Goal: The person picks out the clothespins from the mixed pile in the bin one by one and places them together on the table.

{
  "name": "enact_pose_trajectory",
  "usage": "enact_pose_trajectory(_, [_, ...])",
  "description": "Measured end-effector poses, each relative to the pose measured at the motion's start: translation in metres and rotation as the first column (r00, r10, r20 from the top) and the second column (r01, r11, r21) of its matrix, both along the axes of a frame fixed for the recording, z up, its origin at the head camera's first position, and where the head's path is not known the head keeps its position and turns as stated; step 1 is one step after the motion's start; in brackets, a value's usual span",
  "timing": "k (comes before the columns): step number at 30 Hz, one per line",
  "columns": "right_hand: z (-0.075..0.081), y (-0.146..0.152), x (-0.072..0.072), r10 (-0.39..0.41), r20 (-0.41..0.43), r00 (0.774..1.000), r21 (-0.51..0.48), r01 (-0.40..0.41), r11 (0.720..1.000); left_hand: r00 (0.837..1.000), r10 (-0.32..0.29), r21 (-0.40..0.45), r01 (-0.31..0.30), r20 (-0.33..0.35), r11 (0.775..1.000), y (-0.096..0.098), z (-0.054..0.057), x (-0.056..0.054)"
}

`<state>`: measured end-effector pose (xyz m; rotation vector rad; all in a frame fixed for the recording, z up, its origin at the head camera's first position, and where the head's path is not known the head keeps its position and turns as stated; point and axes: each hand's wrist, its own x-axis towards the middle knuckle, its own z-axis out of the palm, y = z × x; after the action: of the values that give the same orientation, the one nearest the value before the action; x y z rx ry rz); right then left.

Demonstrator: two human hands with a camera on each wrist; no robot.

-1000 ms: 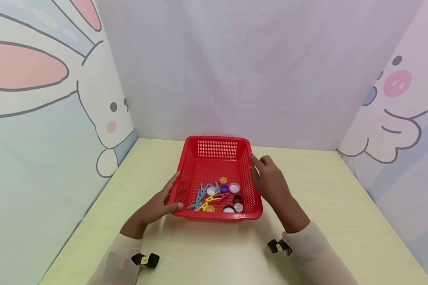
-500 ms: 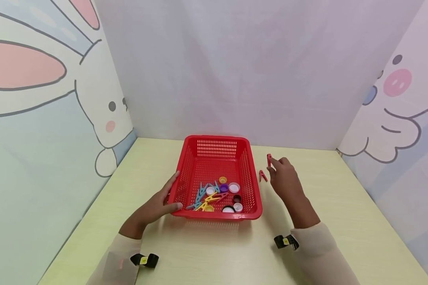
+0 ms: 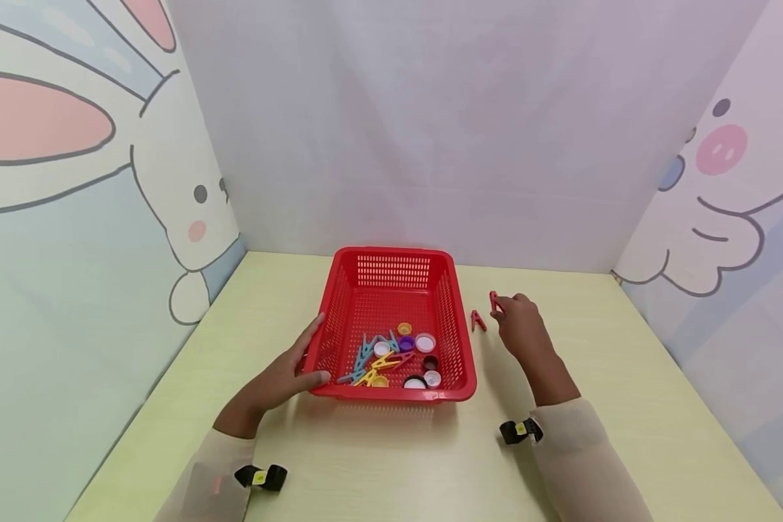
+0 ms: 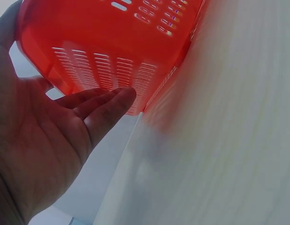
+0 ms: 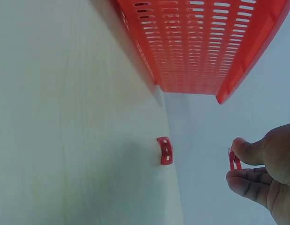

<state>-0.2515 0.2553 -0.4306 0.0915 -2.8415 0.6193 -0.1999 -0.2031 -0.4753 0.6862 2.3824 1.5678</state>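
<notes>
A red plastic basket point(image 3: 391, 394) with slotted walls stands on the table. My left hand point(image 3: 279, 378) holds its left side, thumb over the near-left rim and fingers along the outer wall; those fingers point(image 4: 110, 110) lie nearly straight in the left wrist view. Right of the basket, my right hand point(image 3: 523, 328) pinches a red clothespin point(image 3: 494, 300) between thumb and fingertips. In the right wrist view, the pinched clothespin point(image 5: 234, 161) appears raised above the table. A second red clothespin point(image 3: 477, 320) lies on the table between that hand and the basket.
Inside the basket's near half lie blue clothespins point(image 3: 362, 351), yellow clothespins point(image 3: 383, 361), a reddish clothespin point(image 3: 402, 359) and several bottle caps, among them a purple cap point(image 3: 407, 344) and a white cap point(image 3: 425, 343). A pale wall point(image 3: 417, 130) rises behind the table.
From beside the basket's right wall, my right hand has moved right with a red clothespin, then dipped slightly. The clothespin on the table has come into view. My left hand keeps its hold.
</notes>
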Motion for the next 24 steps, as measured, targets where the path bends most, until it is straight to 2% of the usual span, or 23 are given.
enact_pose_trajectory(5, [-0.011,0.007,-0.006,-0.001,0.060,0.998,-0.007,0.001,1.000,1.000,-0.001,-0.001,0.001,0.003,1.000,0.000,0.001,0.000])
enact_pose_trajectory(20, [-0.035,0.018,-0.017,-0.002,0.150,0.989,-0.008,0.003,1.000,1.000,0.005,-0.015,-0.004,0.013,1.000,0.001,0.001,0.001])
enact_pose_trajectory(24, [-0.042,0.019,-0.020,0.020,0.145,0.989,0.000,-0.021,1.000,1.000,0.007,-0.015,-0.007,0.019,1.000,0.001,0.001,0.001])
